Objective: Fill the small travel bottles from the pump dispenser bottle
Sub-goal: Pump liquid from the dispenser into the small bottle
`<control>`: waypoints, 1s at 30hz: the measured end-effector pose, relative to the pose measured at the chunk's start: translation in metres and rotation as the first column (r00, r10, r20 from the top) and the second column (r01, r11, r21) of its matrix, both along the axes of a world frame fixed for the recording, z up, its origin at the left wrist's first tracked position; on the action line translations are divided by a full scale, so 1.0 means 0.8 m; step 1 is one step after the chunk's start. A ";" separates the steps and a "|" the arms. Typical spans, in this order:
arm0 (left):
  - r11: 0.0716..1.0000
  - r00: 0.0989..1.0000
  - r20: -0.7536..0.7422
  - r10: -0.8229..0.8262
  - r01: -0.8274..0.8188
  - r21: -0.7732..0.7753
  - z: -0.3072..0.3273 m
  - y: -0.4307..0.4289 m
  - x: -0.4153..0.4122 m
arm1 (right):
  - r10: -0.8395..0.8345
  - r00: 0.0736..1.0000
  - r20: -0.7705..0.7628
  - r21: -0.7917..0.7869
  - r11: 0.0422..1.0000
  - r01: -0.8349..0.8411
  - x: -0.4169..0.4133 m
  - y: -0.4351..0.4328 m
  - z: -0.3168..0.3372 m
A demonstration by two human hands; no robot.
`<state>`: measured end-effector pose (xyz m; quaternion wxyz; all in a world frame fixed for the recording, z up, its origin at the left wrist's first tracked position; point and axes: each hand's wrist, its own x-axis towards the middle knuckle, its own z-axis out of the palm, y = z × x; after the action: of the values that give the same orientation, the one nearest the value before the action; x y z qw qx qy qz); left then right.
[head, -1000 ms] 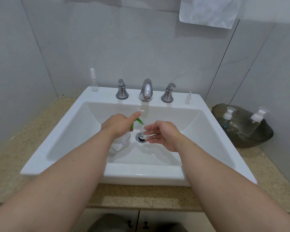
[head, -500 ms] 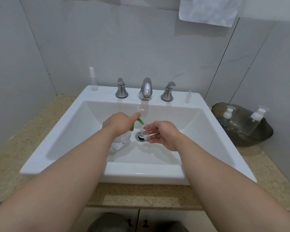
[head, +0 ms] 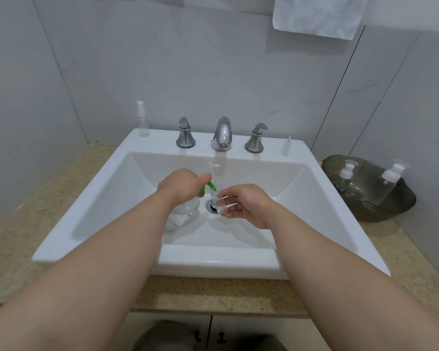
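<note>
Travel bottle (head: 219, 203) in right hand (head: 246, 206) grip, mouth under pump bottle (head: 184, 211).

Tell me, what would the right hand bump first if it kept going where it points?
Probably the pump dispenser bottle, just left of the right hand; the small travel bottle it holds would touch first.

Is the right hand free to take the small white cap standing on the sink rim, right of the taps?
Probably not yet. The right hand holds the small travel bottle under the green nozzle, so it is busy. The way to the small white cap looks open: nothing stands between.
</note>
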<state>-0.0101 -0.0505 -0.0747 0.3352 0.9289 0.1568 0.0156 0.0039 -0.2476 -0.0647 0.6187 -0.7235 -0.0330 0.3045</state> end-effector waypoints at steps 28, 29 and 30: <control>0.999 1.000 -0.020 0.005 -0.005 0.040 0.004 -0.004 -0.002 | -0.017 1.000 -0.015 0.018 1.000 0.017 0.001 0.002 0.001; 0.999 1.000 -0.020 0.008 -0.007 0.045 0.003 -0.004 -0.002 | -0.012 1.000 -0.019 0.016 1.000 0.013 0.000 0.002 0.001; 0.999 1.000 -0.021 0.011 -0.010 0.049 0.004 -0.004 -0.002 | -0.008 1.000 -0.022 0.015 1.000 0.009 0.000 0.002 0.001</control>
<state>-0.0118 -0.0539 -0.0718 0.3108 0.9361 0.1646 0.0112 0.0038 -0.2460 -0.0641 0.6256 -0.7157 -0.0254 0.3094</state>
